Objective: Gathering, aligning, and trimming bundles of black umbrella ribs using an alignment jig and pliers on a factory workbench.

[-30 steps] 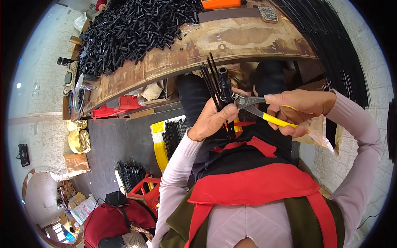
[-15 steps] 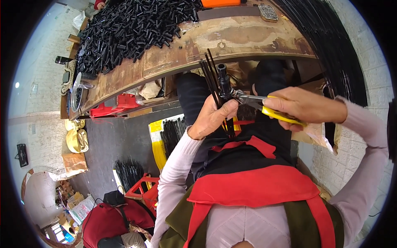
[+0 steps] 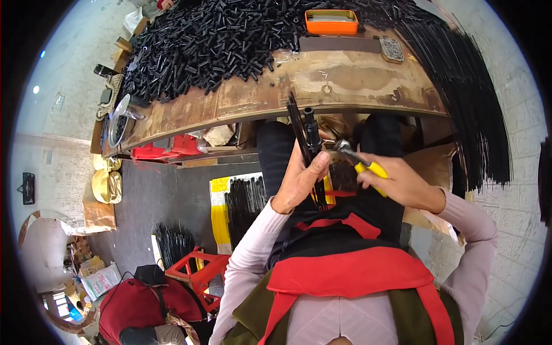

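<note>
In my left hand (image 3: 294, 183) is a bundle of thin black rods (image 3: 294, 115) together with a ringed black tubular hub (image 3: 311, 129), like parts of an umbrella frame. The thumb presses along its side, and the rods stand upright above my lap, with their lower ends showing under the hand. My right hand (image 3: 405, 183) is closed around pliers (image 3: 375, 169) with yellow handles. Their metal head points left at the hub, close to the left thumb. Whether the jaws grip anything is too small to tell.
Across the front runs a wooden workbench (image 3: 247, 100) with a heap of short black tubes (image 3: 207, 49). On it are an orange tin (image 3: 332, 23) and a small box of metal bits (image 3: 392, 50). Long black rods (image 3: 466, 86) hang off its right end. A red stool (image 3: 198, 270) stands left.
My right hand has turned the pliers, so the handles now slant the other way, and drawn in closer to my body. The left hand keeps its hold. The view has shifted slightly.
</note>
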{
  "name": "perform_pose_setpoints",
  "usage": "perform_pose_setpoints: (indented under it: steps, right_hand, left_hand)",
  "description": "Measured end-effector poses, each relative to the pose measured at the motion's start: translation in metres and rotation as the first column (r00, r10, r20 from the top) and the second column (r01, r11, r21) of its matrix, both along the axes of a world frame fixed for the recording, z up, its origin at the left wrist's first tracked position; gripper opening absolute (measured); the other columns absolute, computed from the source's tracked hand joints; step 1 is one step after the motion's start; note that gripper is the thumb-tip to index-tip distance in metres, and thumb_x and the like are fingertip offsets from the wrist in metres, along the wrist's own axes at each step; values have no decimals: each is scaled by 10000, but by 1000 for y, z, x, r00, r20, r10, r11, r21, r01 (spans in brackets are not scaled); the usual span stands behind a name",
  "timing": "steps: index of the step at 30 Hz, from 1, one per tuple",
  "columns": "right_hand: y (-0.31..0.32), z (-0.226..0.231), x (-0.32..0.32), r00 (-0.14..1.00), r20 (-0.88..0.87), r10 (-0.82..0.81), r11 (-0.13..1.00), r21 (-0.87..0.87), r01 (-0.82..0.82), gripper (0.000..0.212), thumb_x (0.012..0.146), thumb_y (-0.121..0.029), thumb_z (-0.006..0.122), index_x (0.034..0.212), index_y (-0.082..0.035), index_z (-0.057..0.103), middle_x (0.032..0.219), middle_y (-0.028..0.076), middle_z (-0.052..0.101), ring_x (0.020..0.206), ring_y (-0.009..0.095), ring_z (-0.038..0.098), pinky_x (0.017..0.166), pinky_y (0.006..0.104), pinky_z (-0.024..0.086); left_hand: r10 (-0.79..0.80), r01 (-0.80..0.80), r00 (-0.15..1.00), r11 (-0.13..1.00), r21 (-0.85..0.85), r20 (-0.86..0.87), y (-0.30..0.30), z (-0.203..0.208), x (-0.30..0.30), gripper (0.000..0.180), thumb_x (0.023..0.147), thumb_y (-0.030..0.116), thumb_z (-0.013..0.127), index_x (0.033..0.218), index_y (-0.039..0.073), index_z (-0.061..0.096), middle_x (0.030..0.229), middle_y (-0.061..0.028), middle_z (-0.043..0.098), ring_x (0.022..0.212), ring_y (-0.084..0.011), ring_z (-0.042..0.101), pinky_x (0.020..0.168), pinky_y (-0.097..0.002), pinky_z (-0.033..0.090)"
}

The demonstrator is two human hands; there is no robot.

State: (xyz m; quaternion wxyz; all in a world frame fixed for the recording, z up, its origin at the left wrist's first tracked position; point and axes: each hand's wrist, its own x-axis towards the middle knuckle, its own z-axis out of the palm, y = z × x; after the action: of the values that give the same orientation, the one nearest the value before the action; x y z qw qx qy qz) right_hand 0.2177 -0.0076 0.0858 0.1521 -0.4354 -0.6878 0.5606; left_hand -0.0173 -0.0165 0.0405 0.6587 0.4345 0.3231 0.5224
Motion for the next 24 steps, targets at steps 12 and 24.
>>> perform_pose_setpoints:
  steps: [12, 24]
  right_hand:
    - [10, 22, 11, 879, 437, -193, 500, 814, -295, 710, 795, 59, 597, 1466, -131, 467, 1071, 127, 542, 953, 292, 520, 876, 395, 422]
    - [5, 14, 7, 899, 398, -184, 586, 779, -225, 689, 798, 43, 610, 1456, -101, 467, 944, 112, 511, 844, 275, 515, 793, 398, 428]
  left_hand:
    - [-30, 29, 998, 999, -14, -51, 7, -11, 12, 240, 1004, 278, 614, 971, 73, 494, 717, 43, 446, 596, -49, 404, 524, -220, 339]
    - [-76, 74, 995, 996, -39, -63, 1, -4, 9, 315, 1004, 344, 599, 920, 64, 483, 698, 32, 396, 597, -76, 379, 531, -238, 328]
